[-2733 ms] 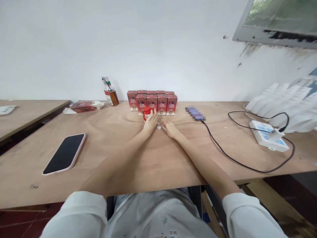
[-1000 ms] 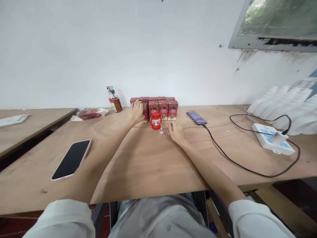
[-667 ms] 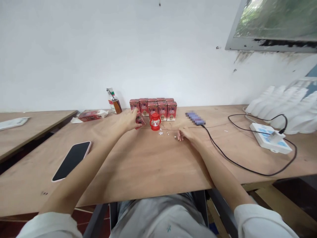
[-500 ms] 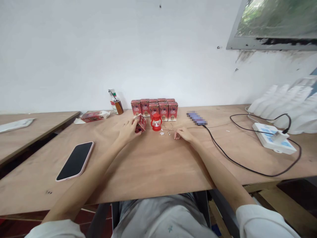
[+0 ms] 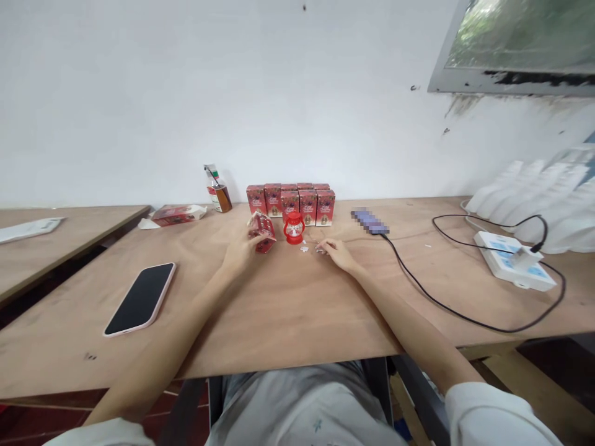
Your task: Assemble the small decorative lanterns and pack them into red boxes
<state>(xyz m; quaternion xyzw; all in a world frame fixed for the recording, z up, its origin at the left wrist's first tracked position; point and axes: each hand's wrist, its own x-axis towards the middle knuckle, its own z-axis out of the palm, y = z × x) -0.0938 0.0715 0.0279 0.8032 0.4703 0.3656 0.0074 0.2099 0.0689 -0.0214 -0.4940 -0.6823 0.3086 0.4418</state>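
Observation:
In the head view, my left hand (image 5: 240, 249) is closed around a small red printed cardboard box (image 5: 263, 231), which leans at an angle. A red miniature lantern (image 5: 294, 228) with a clear middle stands upright just right of that box. My right hand (image 5: 335, 252) rests low on the table, fingertips drawn together at some tiny pale bits. What is between those fingertips is too small to name. Another small white piece (image 5: 304, 249) lies between the lantern and my right hand. Behind the lantern, several red boxes (image 5: 307, 207) stand upright in rows.
A pink-edged phone (image 5: 141, 300) lies at left. An opened red packet (image 5: 175, 215) and a brown-labelled bottle (image 5: 220, 197) are at the back left. At right lie a purple phone-like device (image 5: 370, 222) on a black cable (image 5: 427, 295), a white power strip (image 5: 499, 257) and stacked white items (image 5: 543, 204).
My right hand has moved left onto the tiny bits, its fingertips now among them. My left hand has shifted its hold, and the red box's printed side shows more.

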